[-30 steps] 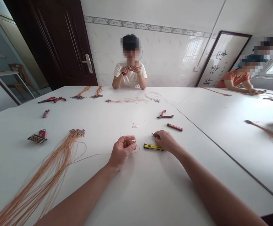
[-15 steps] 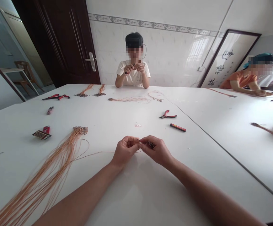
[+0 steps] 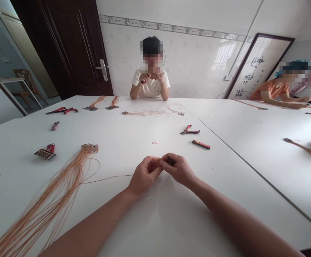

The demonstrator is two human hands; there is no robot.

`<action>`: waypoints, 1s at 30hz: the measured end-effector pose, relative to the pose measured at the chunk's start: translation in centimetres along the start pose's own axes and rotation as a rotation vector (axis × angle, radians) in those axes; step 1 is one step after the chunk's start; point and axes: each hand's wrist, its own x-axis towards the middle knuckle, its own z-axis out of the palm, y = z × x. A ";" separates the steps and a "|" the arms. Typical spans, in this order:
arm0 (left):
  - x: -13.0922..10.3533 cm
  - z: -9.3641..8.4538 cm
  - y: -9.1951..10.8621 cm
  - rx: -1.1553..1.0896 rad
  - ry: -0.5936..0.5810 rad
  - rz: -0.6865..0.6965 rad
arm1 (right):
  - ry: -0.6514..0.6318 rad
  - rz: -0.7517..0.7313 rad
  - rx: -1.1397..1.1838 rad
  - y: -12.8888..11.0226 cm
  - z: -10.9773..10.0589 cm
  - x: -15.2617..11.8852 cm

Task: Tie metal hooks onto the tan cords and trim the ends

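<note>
My left hand point(image 3: 145, 175) is closed in a pinch on a thin orange cord point(image 3: 109, 177), which runs left across the table to a bundle of similar cords point(image 3: 64, 182). Its fingertips meet those of my right hand point(image 3: 179, 167), which is also closed, at a small loop of the cord. A small dark tool point(image 3: 171, 160) pokes out between my right fingers; most of it is hidden, so its kind is unclear. Metal clasps point(image 3: 90, 147) are clustered at the bundle's far end.
Red-handled pliers point(image 3: 189, 130) and a black-and-red tube point(image 3: 201, 144) lie beyond my right hand. A small clear packet point(image 3: 156, 142) lies ahead. To the left are a red lighter point(image 3: 50, 148), a striped box point(image 3: 45, 154) and more pliers point(image 3: 61, 111). A co-worker point(image 3: 150, 82) sits opposite.
My right hand has turned slightly, and the dark tool shows more above its fingers. A small loop of cord now shows at the fingertips. The view has shifted slightly.
</note>
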 end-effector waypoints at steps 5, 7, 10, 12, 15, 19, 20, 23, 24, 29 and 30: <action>0.1 -0.1 0.0 -0.049 0.026 -0.003 | 0.008 -0.008 0.021 0.0 0.1 0.0; 0.2 -0.2 0.0 -0.117 0.079 -0.026 | 0.009 0.001 0.027 0.0 0.1 0.0; 0.4 -0.4 0.0 -0.162 0.126 -0.060 | -0.010 0.020 0.043 0.1 0.1 0.0; 0.5 -0.5 0.1 -0.163 0.136 -0.064 | -0.022 0.019 0.043 0.2 0.1 0.0; 0.5 -0.5 0.2 -0.170 0.149 -0.072 | -0.035 0.010 0.033 0.2 0.1 0.1; 0.6 -0.7 0.3 -0.201 0.196 -0.081 | -0.006 0.012 0.033 -0.3 -0.5 0.1; 0.6 -0.7 0.4 -0.214 0.204 -0.087 | -0.002 0.007 0.020 -0.5 -0.7 0.0; 0.6 -0.9 0.4 -0.265 0.203 -0.124 | -0.062 -0.024 -0.040 -1.3 -1.3 -0.2; 0.7 -1.0 0.4 -0.285 0.198 -0.139 | -0.096 -0.041 -0.063 -1.5 -1.4 -0.3; 0.8 -1.1 0.4 -0.385 0.158 -0.165 | -0.175 -0.204 -0.213 -0.6 -0.5 -0.5; 0.8 -1.2 0.3 -0.393 0.148 -0.162 | -0.176 -0.225 -0.229 -0.3 -0.2 -0.5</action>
